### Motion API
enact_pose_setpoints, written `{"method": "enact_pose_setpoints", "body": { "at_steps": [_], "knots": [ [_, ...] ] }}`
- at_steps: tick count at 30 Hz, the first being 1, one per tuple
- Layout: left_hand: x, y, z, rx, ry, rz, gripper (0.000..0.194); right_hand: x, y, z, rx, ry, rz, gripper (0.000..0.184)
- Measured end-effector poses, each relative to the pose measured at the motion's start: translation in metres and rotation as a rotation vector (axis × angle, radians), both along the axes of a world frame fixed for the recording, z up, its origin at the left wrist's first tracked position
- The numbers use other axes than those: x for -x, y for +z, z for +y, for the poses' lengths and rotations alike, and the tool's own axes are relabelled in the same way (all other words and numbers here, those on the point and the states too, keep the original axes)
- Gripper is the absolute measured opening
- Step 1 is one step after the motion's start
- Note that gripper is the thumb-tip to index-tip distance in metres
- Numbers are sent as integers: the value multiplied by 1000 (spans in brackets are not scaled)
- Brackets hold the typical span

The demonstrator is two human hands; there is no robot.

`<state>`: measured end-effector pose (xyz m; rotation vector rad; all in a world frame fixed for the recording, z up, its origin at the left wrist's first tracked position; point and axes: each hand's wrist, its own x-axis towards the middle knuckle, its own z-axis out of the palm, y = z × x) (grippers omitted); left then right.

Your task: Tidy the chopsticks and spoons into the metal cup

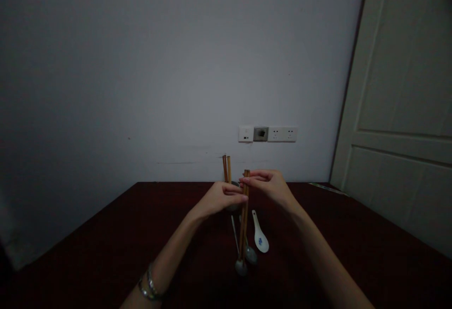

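My left hand (219,199) is closed around a pair of wooden chopsticks (226,168) whose tops stick up above its fingers. My right hand (270,185) pinches the upper end of another pair of wooden chopsticks (243,226), which hang down toward the table. The two hands are close together, fingertips nearly touching. Below them on the dark red table (106,248) lie two metal spoons (245,257) and a white ceramic spoon (260,238) with a blue mark. A grey object behind my left hand is mostly hidden.
A pale wall rises right behind the table, with a row of white sockets (268,134). A cream panelled door (402,111) stands at the right. A bracelet (150,288) is on my left wrist. The room is dim.
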<state>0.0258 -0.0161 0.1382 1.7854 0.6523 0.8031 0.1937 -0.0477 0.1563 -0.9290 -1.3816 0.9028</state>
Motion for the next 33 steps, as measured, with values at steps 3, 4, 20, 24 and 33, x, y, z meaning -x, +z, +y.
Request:
{"method": "enact_pose_setpoints", "body": {
  "at_steps": [3, 4, 20, 24, 33],
  "knots": [
    [18, 3, 20, -6, 110, -67, 31, -5, 4, 11, -16, -25, -1, 30],
    [24, 1, 30, 23, 163, -104, 32, -7, 7, 16, -22, -27, 4, 29],
    [105, -118, 147, 509, 573, -281, 36, -29, 97, 162, -146, -30, 39, 21],
    [112, -137, 154, 603, 620, -238, 33, -24, 85, 194, -69, -109, 62, 13],
    [115, -152, 162, 658, 654, -275, 27, -23, 33, 219, 52, -122, 98, 8]
  ]
}}
